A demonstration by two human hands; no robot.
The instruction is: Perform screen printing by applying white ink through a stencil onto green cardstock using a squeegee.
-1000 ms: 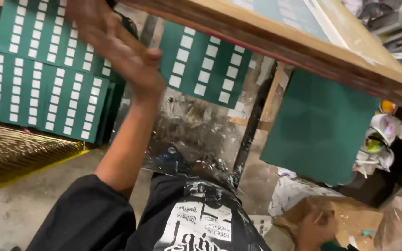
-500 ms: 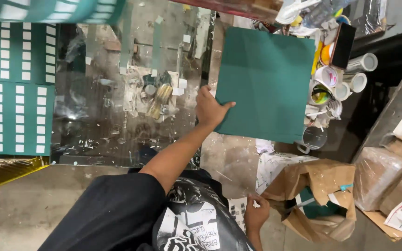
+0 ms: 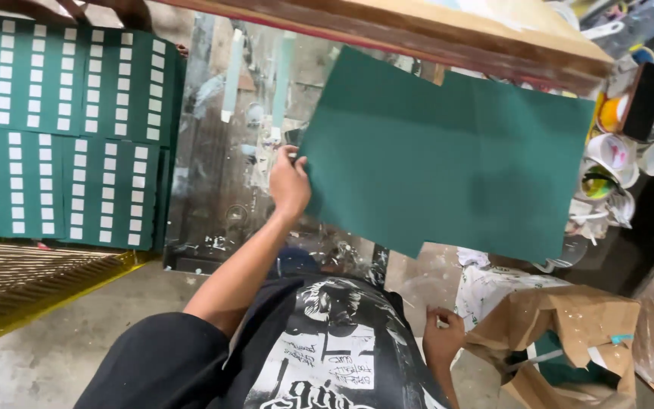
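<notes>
My left hand [image 3: 289, 182] is shut on the left edge of a large plain dark green sheet [image 3: 456, 159]. The sheet hangs tilted over the smeared glass work surface [image 3: 221, 151] and reaches across to the right. My right hand [image 3: 444, 337] is low by my black printed shirt, next to an open brown paper package [image 3: 569, 333]. Its fingers are curled, and whether they hold anything is unclear.
Green sheets printed with rows of white rectangles [image 3: 70, 136] lie at the left. A wooden screen frame [image 3: 418, 38] crosses the top. Ink cups and tubs [image 3: 615, 151] crowd the right side. A slatted rack with a yellow edge [image 3: 32, 280] is at lower left.
My left hand went from lying flat on the green sheet to gripping its edge. The sheet has come up and moved left over the glass surface.
</notes>
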